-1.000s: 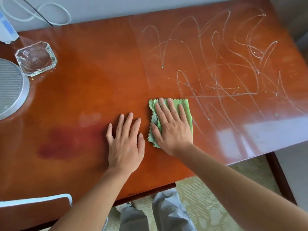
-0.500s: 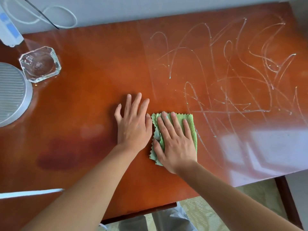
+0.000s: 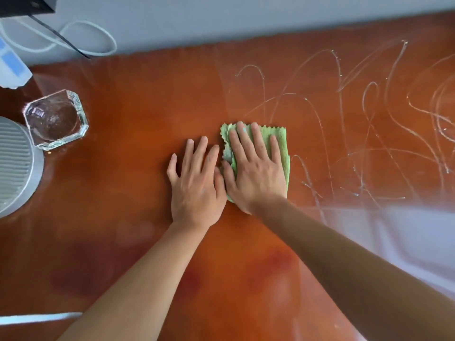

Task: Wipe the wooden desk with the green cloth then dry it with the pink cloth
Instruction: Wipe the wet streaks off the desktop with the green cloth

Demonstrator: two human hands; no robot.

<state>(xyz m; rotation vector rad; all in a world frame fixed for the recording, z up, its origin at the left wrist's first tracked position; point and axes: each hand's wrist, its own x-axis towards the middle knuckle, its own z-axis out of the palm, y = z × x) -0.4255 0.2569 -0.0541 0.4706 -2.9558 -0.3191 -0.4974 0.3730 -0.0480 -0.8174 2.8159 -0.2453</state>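
1. The green cloth, folded to a pad, is pressed flat on the counter under the right hand. Its fingers are laid out straight on top, so the grip is open and pressing, not curled round the fabric.

2. The left hand is rested palm-down on bare wood just beside the cloth, touching the right hand at the thumb. Its grip is open too and nothing is held.

3. Thin whitish streaks are seen across the right part of the counter. The wiping step is judged to be under way and unfinished. No pink cloth is in view, so drying has not been begun.

4. Since the cloth is only pressed and not gripped, it could be bunched up or left behind on a fast stroke, and the palm would then be dragged over the wood.

5. A glass dish and a round grey appliance stand at the left, with a white cable at the back. A wide leftward sweep could knock the dish; the left arm is nearest to it.

6. Streaks at the far right edge could be missed if the reach is cut short.
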